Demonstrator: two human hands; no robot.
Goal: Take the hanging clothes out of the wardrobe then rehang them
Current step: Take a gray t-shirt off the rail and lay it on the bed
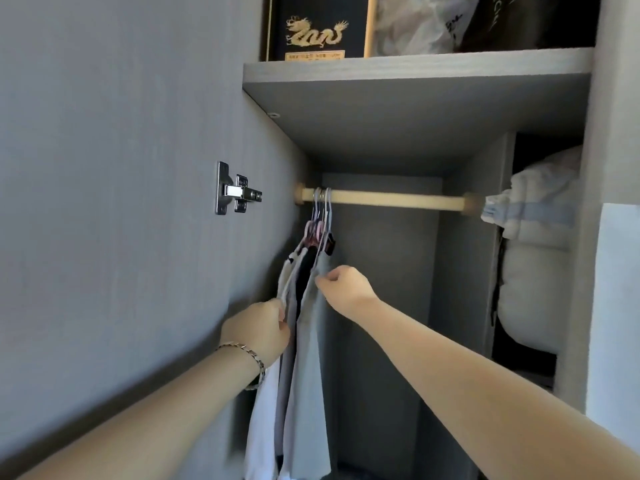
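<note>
Below rod (398, 199): left hand (259, 332) grips pale garments (265, 427), right hand (346, 287) pinches grey garment (310, 375). Downward tugging could slide cloth off hangers (320, 216).

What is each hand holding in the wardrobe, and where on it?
The right hand pinches the grey garment's edge near its top; the left hand grips a pale garment's edge lower down.

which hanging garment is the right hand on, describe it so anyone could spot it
Follow the pale wooden rail across the grey wardrobe to the bunch of clothes at its left end. The right hand pinches the light grey garment, outermost on the right of the bunch. Unlike the black garment and the white garment that the left hand grips, it faces the bare rail.
</note>
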